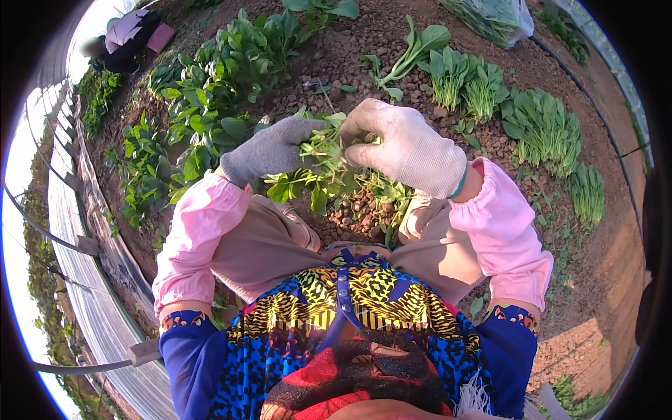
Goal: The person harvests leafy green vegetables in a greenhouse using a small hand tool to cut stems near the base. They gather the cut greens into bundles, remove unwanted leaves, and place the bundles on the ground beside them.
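Observation:
My left hand (274, 149), in a grey knit glove, grips a small bunch of leafy greens (326, 149) with pale stem ends showing. From the other side, my right hand (403, 146), in a soiled whitish glove, has its thumb and fingertips pinched at the edge of that bunch. Part of the greens is hidden behind both hands. Below them, loose leaves and stems (387, 191) lie on crumbly soil (362, 218) between my shoes.
Growing greens (205, 105) stand to the left. Tied-looking bunches (543, 131) lie in a row at right, near a black hose (593, 100). A filled plastic bag (493, 21) is at the top. Another person (126, 42) crouches upper left, beside plastic sheeting (89, 236).

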### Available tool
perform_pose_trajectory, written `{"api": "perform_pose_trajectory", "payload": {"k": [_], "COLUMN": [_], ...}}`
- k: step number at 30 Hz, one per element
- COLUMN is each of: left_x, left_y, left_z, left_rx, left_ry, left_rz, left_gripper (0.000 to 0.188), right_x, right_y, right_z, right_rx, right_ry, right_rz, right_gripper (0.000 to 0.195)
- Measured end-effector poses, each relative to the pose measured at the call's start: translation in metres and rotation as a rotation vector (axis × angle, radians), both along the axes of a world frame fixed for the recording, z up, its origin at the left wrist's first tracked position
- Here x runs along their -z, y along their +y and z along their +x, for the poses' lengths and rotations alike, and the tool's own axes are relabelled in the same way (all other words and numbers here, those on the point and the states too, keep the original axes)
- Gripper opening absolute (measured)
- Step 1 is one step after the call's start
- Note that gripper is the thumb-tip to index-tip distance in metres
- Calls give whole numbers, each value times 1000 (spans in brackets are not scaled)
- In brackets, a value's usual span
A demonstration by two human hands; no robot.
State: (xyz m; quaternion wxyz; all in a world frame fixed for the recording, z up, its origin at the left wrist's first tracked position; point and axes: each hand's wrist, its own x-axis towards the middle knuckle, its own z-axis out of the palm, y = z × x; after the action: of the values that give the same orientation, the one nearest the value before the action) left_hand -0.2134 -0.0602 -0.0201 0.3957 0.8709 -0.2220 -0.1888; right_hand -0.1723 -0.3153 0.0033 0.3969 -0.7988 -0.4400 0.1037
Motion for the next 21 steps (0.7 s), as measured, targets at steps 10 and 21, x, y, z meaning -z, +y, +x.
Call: {"api": "perform_pose_trajectory", "payload": {"k": [10,21], "left_x": [7,1], "left_y": [4,-5], "left_z": [3,-3], "left_rx": [55,144], "left_ry": [-100,-114], "left_rz": [29,-8], "left_gripper": [57,45], "right_x": [-45,-3], "right_y": [-34,3], "right_z": [37,4], "right_rx": [-79,-146], "right_ry": [309,-186], "right_rz": [234,-30], "right_gripper": [30,33]}}
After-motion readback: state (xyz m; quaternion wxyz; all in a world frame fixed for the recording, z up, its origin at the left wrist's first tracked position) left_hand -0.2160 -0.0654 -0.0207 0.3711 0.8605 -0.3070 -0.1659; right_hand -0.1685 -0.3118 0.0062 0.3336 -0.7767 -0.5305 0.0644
